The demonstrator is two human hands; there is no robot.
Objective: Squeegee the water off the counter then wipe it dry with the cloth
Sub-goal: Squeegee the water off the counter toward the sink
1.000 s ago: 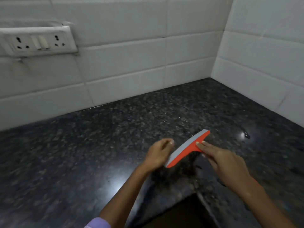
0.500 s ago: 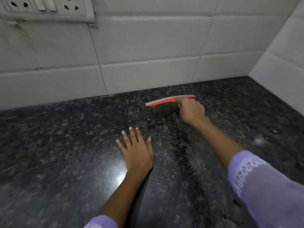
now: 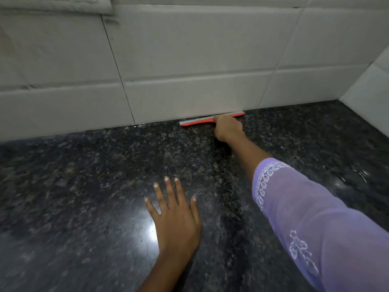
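Note:
An orange squeegee with a grey blade (image 3: pixel 197 121) lies along the back of the dark speckled granite counter (image 3: pixel 84 186), right where it meets the tiled wall. My right hand (image 3: pixel 228 128) grips its handle with the arm stretched far forward. My left hand (image 3: pixel 176 216) rests flat on the counter nearer to me, fingers straight and spread. Thin water streaks glint on the counter at the right (image 3: pixel 357 173). No cloth is in view.
White wall tiles (image 3: pixel 189 60) rise behind the counter and a second tiled wall (image 3: pixel 368 95) closes the corner at the right. The lower edge of a socket plate (image 3: pixel 56 5) shows at the top left. A light glare lies beside my left hand.
My right hand has carried the squeegee from mid-counter back to the wall's foot. My left hand let go of the blade and now lies flat on the counter.

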